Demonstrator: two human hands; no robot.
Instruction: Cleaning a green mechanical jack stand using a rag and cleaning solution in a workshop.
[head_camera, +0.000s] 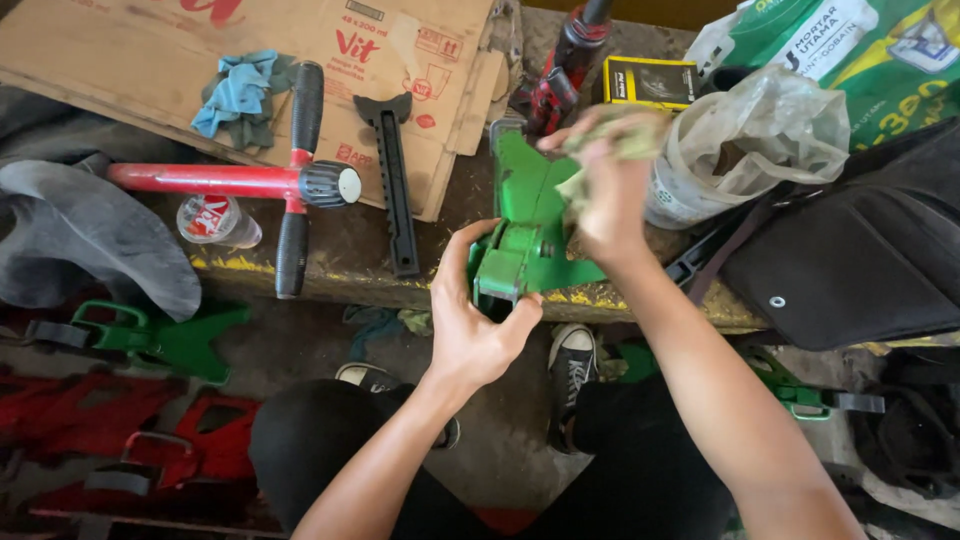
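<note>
Left hand (478, 318) clamps the green metal bracket (528, 225) on the ledge; right hand (608, 180) scrubs it with a clutched rag (620, 135). Best brace firmly, wiping along the faces.

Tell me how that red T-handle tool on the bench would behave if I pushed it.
The red tool looks like stiff metal tubing, so it probably won't flex. Its round shaft and black handle suggest it could roll a little, though the crossbar likely stops it. One handle end overhangs the bench edge, so a hard push might tip it off.
</note>
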